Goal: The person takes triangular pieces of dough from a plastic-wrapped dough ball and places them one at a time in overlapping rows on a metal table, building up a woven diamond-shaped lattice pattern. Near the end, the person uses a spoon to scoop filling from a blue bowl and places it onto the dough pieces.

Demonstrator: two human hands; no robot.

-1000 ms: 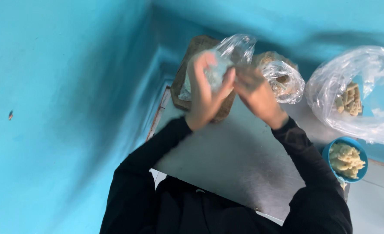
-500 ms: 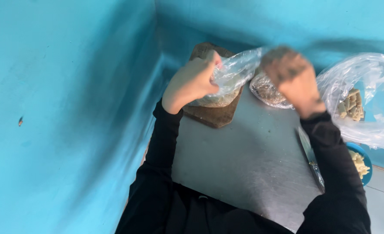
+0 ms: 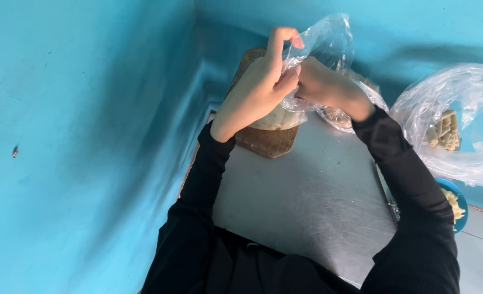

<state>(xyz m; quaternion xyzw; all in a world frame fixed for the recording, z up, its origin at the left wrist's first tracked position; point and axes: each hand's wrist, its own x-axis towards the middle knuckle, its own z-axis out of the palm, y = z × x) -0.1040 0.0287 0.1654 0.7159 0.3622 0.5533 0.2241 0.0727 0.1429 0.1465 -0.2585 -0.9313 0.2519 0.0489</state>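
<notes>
Steel counter (image 3: 307, 218), set in a turquoise corner, carries every item. Large clear bag (image 3: 459, 130), at right, holds pale yellowish pieces whose kind is hard to make out. Wooden board (image 3: 268, 142), at the far left of the counter, bears a small clear bag (image 3: 323, 49) with a pale mass at its base. Second small bag (image 3: 339, 117), beside it and mostly hidden, contains brownish pieces. Blue bowl (image 3: 459, 204), partly covered by the right sleeve, shows yellow food. Left hand (image 3: 260, 90) and right hand (image 3: 323, 87): each grip is pinched on the small clear bag's upper film, above the board.
</notes>
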